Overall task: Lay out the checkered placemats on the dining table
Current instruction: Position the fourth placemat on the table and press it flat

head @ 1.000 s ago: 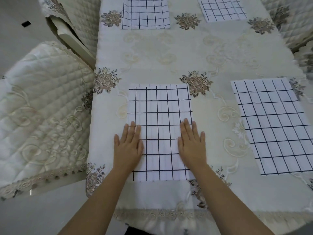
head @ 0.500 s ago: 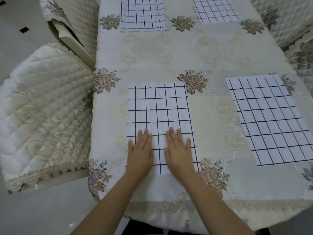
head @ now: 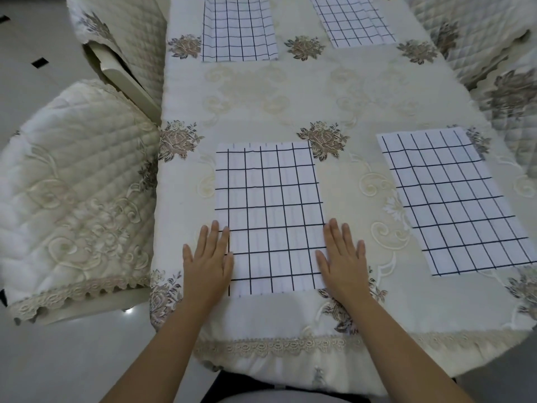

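Observation:
Several white placemats with a dark grid lie flat on the dining table (head: 305,91), which wears a cream embroidered cloth. The nearest placemat (head: 268,210) is in front of me. My left hand (head: 207,263) rests flat on its near left edge, fingers together and extended. My right hand (head: 343,257) lies flat at its near right edge, partly on the cloth. Neither hand grips anything. A second placemat (head: 453,199) lies to the right. Two more placemats are at the far end, one on the left (head: 238,27) and one on the right (head: 351,20).
A chair with a quilted cream cover (head: 75,184) stands close to the table's left side, another chair (head: 116,30) behind it. More quilted chairs (head: 494,62) line the right side. The table's lace-trimmed near edge (head: 276,347) hangs just before me.
My hands were side by side at the middle of the near placemat's bottom; they have slid apart to its left and right edges. The camera view shifted slightly.

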`<action>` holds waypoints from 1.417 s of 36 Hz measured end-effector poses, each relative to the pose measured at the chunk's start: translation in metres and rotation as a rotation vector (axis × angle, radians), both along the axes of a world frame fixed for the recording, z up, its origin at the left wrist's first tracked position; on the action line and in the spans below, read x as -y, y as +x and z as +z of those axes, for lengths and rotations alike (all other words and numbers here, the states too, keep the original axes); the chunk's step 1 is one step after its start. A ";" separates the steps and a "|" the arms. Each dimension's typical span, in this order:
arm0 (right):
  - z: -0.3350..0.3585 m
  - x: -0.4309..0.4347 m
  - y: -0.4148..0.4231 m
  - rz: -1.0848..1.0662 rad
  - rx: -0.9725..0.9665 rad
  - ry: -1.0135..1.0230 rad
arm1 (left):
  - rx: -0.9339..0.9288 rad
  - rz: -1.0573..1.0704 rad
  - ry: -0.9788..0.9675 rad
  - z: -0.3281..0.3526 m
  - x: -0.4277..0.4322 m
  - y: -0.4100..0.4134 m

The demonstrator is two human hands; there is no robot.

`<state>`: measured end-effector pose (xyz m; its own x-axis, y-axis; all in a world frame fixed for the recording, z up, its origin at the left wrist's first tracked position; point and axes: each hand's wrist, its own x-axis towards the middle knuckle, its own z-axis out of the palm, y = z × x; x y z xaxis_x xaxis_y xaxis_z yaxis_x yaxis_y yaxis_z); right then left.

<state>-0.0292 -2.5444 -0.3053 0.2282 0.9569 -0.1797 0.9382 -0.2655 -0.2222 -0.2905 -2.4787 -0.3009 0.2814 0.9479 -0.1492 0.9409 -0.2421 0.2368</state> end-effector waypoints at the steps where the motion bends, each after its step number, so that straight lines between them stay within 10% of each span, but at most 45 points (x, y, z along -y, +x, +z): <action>1: 0.000 0.000 0.000 0.004 0.004 0.008 | 0.013 0.013 -0.007 0.001 0.000 0.001; 22: -0.006 0.002 -0.071 0.197 0.023 0.129 | -0.001 -0.132 0.030 -0.001 0.033 0.051; 37: 0.021 0.005 -0.047 0.049 -0.066 -0.023 | 0.018 0.169 -0.118 0.017 0.042 0.012; 51: 0.119 -0.006 -0.140 0.123 -0.785 0.147 | 0.845 0.811 -0.130 0.090 0.090 0.008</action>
